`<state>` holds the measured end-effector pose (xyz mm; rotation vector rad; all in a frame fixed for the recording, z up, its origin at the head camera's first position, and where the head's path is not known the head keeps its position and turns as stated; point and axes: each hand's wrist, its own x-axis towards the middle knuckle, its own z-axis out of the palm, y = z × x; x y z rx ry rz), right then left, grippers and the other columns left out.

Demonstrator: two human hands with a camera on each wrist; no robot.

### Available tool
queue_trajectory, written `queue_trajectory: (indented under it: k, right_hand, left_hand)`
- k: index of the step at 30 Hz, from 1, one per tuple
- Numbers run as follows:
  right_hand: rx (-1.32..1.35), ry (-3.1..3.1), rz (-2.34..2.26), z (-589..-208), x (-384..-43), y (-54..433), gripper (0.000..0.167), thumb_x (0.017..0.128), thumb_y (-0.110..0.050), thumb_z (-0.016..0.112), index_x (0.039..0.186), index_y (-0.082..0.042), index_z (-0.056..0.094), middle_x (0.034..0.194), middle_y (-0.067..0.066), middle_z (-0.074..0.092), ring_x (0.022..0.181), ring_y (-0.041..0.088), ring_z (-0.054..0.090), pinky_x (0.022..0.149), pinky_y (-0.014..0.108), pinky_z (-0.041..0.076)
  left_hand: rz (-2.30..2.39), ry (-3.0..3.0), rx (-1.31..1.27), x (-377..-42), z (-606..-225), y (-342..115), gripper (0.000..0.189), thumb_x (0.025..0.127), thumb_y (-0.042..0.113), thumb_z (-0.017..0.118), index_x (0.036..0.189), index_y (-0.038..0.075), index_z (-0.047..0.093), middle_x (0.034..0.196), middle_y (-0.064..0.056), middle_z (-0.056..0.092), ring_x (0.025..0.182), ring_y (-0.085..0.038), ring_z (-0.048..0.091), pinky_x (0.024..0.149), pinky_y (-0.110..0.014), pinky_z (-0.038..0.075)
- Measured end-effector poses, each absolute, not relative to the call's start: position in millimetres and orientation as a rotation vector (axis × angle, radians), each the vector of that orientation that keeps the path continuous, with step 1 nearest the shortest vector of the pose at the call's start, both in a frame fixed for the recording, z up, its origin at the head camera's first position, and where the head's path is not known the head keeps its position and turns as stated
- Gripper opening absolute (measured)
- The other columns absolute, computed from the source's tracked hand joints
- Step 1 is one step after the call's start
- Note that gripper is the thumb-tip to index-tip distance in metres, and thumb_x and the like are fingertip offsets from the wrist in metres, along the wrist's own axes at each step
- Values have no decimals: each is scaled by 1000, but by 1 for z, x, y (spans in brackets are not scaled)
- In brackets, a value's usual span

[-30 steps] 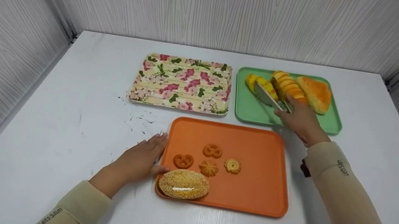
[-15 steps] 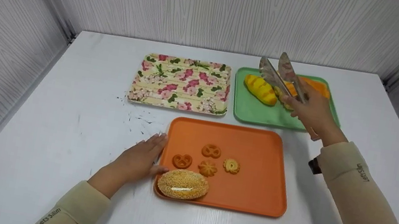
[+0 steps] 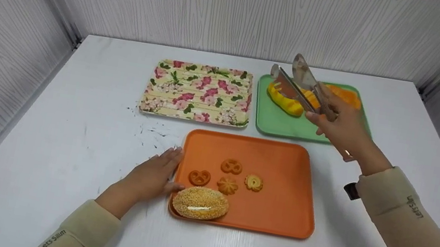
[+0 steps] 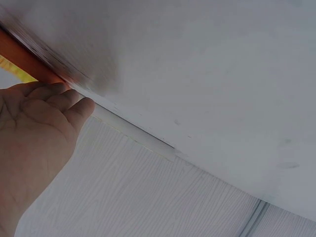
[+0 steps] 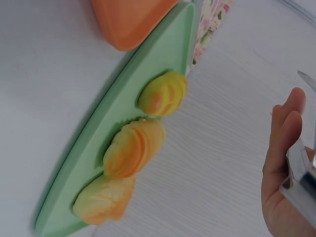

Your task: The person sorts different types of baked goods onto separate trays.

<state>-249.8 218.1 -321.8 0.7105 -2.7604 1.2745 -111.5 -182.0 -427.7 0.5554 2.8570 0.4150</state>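
My right hand (image 3: 343, 124) grips metal tongs (image 3: 306, 75) above the green tray (image 3: 279, 127); the tongs' two blades stand apart with nothing between them. Three breads lie on that tray in the right wrist view: a yellow bun (image 5: 165, 94), a ridged orange loaf (image 5: 133, 148) and a golden bread (image 5: 104, 198). With fingers extended, my left hand (image 3: 150, 177) rests at the left edge of the orange tray (image 3: 278, 205). On this tray, a sesame bread (image 3: 201, 203) sits at the front left corner, close to my left thumb.
Several small cookies, among them a pretzel shape (image 3: 231, 166) and a ring-like biscuit (image 3: 254, 183), lie on the orange tray. A floral tray (image 3: 198, 93) stands at the back, left of the green one. Pale wood-grain panels (image 3: 239, 10) border the white table (image 3: 65, 138).
My right hand has lifted the tongs up from the breads and drawn back slightly to the right, the blades now spread above the green tray. The left hand stays in place.
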Motion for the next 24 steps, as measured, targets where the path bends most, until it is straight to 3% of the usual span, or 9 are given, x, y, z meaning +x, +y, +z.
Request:
queue_trajectory:
  k: [3, 9, 19, 24]
  right_hand:
    - [797, -2751, 1255, -321, -239, 214, 68, 92, -28, 64, 151, -24, 30, 115, 17, 61, 61, 15, 63, 59, 23, 52]
    - [919, -2754, 1275, -328, -222, 204, 70, 90, -30, 67, 150, -31, 30, 112, 11, 63, 70, 16, 65, 58, 28, 54]
    - [1088, -2831, 1330, -342, -189, 192, 74, 87, -27, 71, 150, -27, 32, 94, 1, 65, 54, 14, 59, 47, 30, 49]
    - [1209, -2881, 1256, -353, -175, 188, 73, 88, -35, 69, 150, -31, 31, 110, 2, 64, 61, 11, 59, 54, 28, 51]
  left_hand:
    - [421, 2857, 555, -111, -428, -182, 86, 91, 47, 59, 150, -2, 20, 155, -16, 20, 141, -32, 17, 111, -49, 22]
    - [430, 2858, 553, -111, -429, -183, 86, 91, 46, 59, 150, -1, 20, 155, -16, 20, 141, -32, 18, 111, -49, 22]
    - [414, 2868, 561, -112, -430, -183, 86, 91, 46, 60, 149, -3, 21, 155, -17, 20, 141, -32, 18, 111, -49, 24]
    - [418, 2865, 553, -112, -429, -183, 86, 91, 45, 61, 150, -2, 20, 155, -16, 20, 142, -31, 17, 111, -48, 22]
